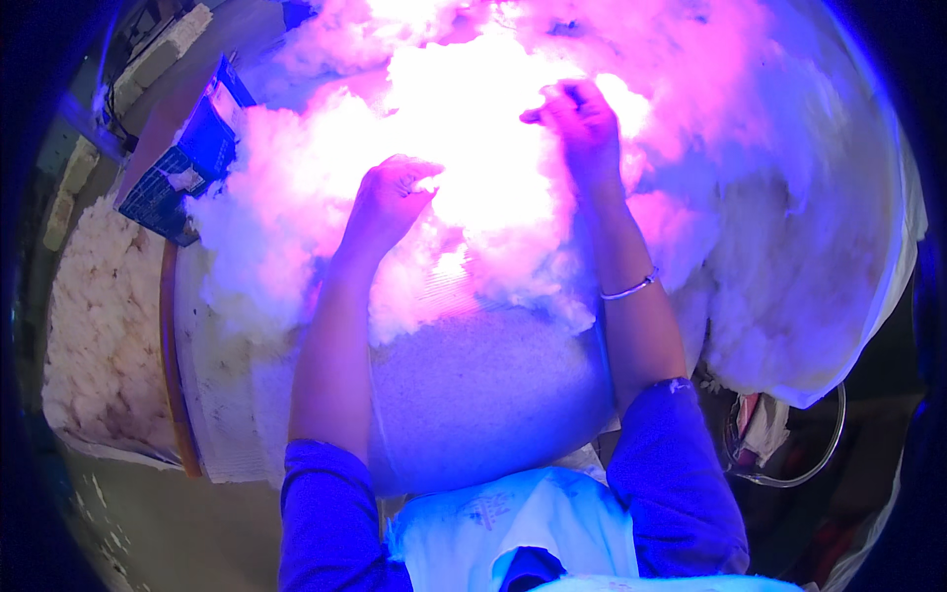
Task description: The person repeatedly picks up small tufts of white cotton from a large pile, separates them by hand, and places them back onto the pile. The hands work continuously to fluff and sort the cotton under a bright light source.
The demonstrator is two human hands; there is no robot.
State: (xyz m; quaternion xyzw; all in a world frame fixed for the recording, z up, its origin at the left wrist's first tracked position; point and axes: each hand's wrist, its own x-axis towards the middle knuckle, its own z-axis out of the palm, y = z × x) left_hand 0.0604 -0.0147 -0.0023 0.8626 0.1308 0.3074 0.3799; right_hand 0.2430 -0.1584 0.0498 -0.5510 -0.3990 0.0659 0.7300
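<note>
On the table (212, 395), both hands (483, 158) clutch fluffy white cotton (296, 207).

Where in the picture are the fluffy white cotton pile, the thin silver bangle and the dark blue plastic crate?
fluffy white cotton pile (296, 197), head view: its left part.
thin silver bangle (631, 288), head view: the band across the right wrist.
dark blue plastic crate (187, 163), head view: its latticed side.

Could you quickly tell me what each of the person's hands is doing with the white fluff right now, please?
Left hand: fingers curled shut, gripping a tuft of the white cotton fluff.
Right hand: fingers closed, pinching into the same fluff further up.
</note>
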